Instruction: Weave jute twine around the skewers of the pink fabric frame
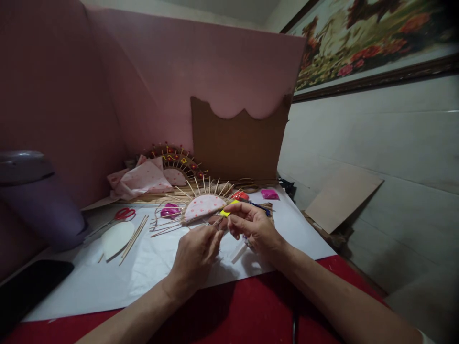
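A half-round fan piece (201, 207) covered in pink dotted cloth, with thin wooden sticks fanning out of its edge, lies on the white paper (143, 267). My left hand (196, 253) is closed just below it, fingertips pinched at its lower edge near a stick. My right hand (251, 224) is closed beside it on the right, fingers curled over a blue pen (261, 207) and pinching something small I cannot make out. A bit of yellow clay (225, 213) shows between the fan piece and my right fingers.
Red scissors (124, 214), loose sticks (133, 238) and a white half-round cutout (116, 238) lie left. Pink clay lumps (269, 193), a red lump (239, 195), dotted cloth (143, 179) and a decorated fan (175, 165) sit behind, before pink and brown card walls (236, 143). A purple container (36, 200) stands far left.
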A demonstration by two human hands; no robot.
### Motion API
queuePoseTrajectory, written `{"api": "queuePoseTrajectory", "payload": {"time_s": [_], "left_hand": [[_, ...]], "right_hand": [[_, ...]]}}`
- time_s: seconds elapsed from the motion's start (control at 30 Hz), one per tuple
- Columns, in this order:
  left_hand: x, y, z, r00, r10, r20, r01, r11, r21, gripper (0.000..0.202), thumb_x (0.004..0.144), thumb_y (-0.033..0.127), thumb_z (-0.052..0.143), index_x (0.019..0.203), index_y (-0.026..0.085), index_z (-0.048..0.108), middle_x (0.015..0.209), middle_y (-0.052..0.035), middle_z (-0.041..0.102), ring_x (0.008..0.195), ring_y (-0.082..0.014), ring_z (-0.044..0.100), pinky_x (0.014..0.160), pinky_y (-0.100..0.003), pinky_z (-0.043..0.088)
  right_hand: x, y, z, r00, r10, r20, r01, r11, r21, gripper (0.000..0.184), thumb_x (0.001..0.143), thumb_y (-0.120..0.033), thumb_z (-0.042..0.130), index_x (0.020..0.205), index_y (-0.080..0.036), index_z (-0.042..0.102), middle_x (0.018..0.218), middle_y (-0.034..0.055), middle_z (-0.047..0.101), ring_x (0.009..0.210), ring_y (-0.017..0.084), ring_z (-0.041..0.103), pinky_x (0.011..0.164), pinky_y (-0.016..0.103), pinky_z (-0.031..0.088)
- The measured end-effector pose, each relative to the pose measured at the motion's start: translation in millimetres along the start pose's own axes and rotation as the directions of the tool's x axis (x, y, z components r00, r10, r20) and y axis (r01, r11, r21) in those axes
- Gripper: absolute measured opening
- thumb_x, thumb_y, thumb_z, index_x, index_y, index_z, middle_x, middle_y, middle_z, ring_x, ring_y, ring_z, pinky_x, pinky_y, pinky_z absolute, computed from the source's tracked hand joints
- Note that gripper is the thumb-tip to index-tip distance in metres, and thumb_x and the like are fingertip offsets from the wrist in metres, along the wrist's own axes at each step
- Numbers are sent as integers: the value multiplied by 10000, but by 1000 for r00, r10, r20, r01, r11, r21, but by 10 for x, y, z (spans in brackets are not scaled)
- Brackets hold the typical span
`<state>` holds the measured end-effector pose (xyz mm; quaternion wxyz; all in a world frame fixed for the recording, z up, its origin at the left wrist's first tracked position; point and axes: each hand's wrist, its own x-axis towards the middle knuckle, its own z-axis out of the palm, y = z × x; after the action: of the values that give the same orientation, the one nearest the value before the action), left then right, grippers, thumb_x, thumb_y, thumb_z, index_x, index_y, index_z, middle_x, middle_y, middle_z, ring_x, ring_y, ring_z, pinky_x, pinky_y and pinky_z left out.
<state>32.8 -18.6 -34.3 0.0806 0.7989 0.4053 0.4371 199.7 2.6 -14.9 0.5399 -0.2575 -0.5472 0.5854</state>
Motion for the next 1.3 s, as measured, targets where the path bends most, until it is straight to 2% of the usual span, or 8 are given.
{"api": "queuePoseTrajectory", "payload": {"time_s": [0.13, 0.33, 0.57, 0.73, 0.9, 1.0, 1.1, 1.3], "left_hand": [[-11, 33, 4, 1000, 4, 27, 0, 989, -147, 166, 891, 271, 463, 944, 170, 584, 704, -7, 634, 555, -103, 542, 537, -221, 411], [-5, 49, -16, 996, -26, 82, 36, 992, -118, 197, 912, 275, 425, 797, 181, 554, 607, 21, 589, 520, -96, 522, 524, -213, 394], [32, 36, -100, 979, 94, 182, -110, 991, 77, 231, 866, 169, 430, 640, 184, 479, 532, 44, 516, 467, -81, 440, 475, -206, 295], [14, 51, -83, 985, 109, 134, -124, 986, 110, 183, 774, 103, 434, 616, 179, 485, 501, 41, 496, 440, -80, 405, 475, -215, 283], [-9, 31, -55, 995, 67, 71, -73, 993, 88, 155, 709, 100, 439, 584, 190, 444, 462, 70, 363, 420, -75, 295, 458, -224, 237], [-13, 33, -46, 990, 10, 142, -13, 1000, 26, 208, 744, 122, 430, 552, 195, 398, 464, 74, 300, 427, -74, 260, 454, -226, 213], [-15, 47, -31, 976, -47, 214, 52, 999, -15, 273, 821, 173, 389, 549, 192, 407, 465, 67, 295, 427, -76, 263, 455, -228, 218], [-48, 44, -2, 978, -60, 199, 79, 993, -88, 206, 813, 229, 488, 630, 176, 565, 480, 52, 430, 436, -76, 335, 463, -218, 275]], "right_hand": [[-15, 8, 4, 999, -32, 19, 33, 997, -75, 236, 732, -267, 708, 916, -158, 608, 671, -7, 630, 508, 56, 475, 450, 184, 334], [-38, 2, 37, 997, -47, 56, 57, 981, -186, 208, 738, -265, 694, 903, -171, 610, 644, -30, 595, 515, 68, 488, 476, 205, 387], [-114, 48, 79, 995, -72, 71, 92, 933, -347, 116, 764, -225, 659, 869, -187, 626, 796, 21, 649, 636, 112, 562, 549, 243, 449], [-174, 78, 92, 965, -222, 142, 263, 799, -541, 134, 818, -156, 575, 932, -202, 628, 859, 34, 671, 714, 140, 602, 659, 289, 487], [-217, 72, 99, 876, -404, 263, 472, 606, -641, 223, 839, -114, 514, 1001, -208, 633, 976, 65, 677, 897, 186, 617, 808, 340, 467], [-179, 49, 106, 933, -350, 83, 336, 767, -547, 146, 836, -180, 553, 956, -207, 631, 878, 53, 676, 774, 167, 604, 692, 310, 472], [-121, 10, 110, 989, -140, -45, 126, 965, -228, 122, 810, -241, 600, 919, -186, 608, 701, 6, 618, 578, 109, 515, 522, 240, 403], [-93, -50, 103, 996, 79, -36, -76, 995, 63, 216, 713, -278, 697, 878, -160, 622, 631, -22, 562, 532, 77, 446, 502, 220, 334]]}}
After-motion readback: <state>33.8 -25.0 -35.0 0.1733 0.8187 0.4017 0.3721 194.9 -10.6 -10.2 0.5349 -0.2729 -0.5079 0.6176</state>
